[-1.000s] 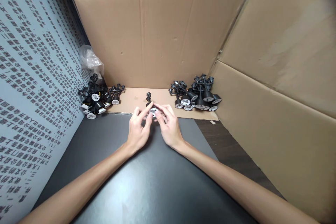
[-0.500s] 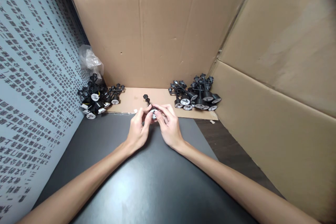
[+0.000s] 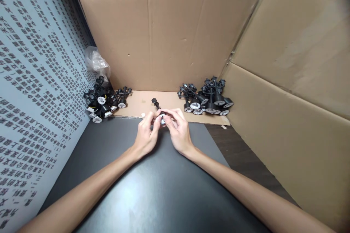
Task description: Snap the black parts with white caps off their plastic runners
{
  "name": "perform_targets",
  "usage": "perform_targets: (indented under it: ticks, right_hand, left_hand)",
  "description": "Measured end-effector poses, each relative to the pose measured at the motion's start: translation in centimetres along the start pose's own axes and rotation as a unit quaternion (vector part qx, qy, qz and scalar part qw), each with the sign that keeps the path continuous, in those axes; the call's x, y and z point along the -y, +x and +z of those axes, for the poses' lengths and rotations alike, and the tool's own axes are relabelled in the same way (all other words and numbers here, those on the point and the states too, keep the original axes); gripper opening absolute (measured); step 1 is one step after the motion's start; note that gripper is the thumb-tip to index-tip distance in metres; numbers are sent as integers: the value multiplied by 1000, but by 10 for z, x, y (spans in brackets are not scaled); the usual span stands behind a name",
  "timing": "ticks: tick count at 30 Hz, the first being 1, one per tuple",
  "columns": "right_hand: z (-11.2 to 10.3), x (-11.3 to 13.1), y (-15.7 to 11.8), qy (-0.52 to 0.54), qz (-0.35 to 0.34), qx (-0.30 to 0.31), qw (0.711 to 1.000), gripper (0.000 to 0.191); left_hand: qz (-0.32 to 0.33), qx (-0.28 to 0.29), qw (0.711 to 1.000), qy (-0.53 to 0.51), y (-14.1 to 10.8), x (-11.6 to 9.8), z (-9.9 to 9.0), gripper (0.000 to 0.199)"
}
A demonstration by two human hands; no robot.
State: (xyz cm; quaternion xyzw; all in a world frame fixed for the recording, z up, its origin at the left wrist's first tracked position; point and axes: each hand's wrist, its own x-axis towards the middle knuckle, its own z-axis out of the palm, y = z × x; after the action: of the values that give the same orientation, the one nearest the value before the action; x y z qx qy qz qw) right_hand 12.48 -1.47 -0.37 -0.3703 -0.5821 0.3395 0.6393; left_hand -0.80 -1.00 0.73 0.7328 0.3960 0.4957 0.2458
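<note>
A small black miniature lamp post [image 3: 156, 105] with a white round disc in its base is held between both hands above the front edge of the cardboard strip. Its lamp end points away from me and the white underside faces me. My left hand [image 3: 147, 133] is closed around the base from the left, thumb on the white disc. From the right, my right hand [image 3: 179, 131] grips the same base, its thumb pressed at the disc. Fingers cover most of the base, so its details are hidden.
Similar black lamp posts lie in a left pile [image 3: 101, 105], some with yellow wires, and in a right pile [image 3: 209, 100]. A clear plastic bag [image 3: 97, 61] sits behind the left pile. Cardboard walls [image 3: 169, 36] and a printed sheet [image 3: 41, 80] enclose the dark mat [image 3: 153, 189].
The view has shifted slightly, so everything sits a little further right. Both hands keep hold of the lamp post, with the right thumb moved a little on the disc.
</note>
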Motion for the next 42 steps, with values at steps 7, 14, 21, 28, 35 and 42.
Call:
perform_targets:
  ticks: [7,14,21,28,35,42]
  right_hand:
    - [1,2,0,-14,-5,0,1000,29]
    - [0,2,0,-28,-13,2,1000,28]
    - [1,1,0,-29,-7,7,1000,28]
    - [0,-2,2,-60,13,31,998,38]
    - [1,1,1,-82,-3,66,994,42]
    - [0,1,0,-91,-20,63,994,41]
  left_hand:
    - [15,0,1000,17,-1,1,0,20]
    - [22,-2,999,43,-1,0,-1,21]
    - [5,-3,1000,23,0,0,0,20]
    - [-37,-46,998,8,1,-2,-1,23]
    - [-35,-39,999,-7,0,-1,-1,22]
    - [-28,-41,999,-9,0,-3,-1,20]
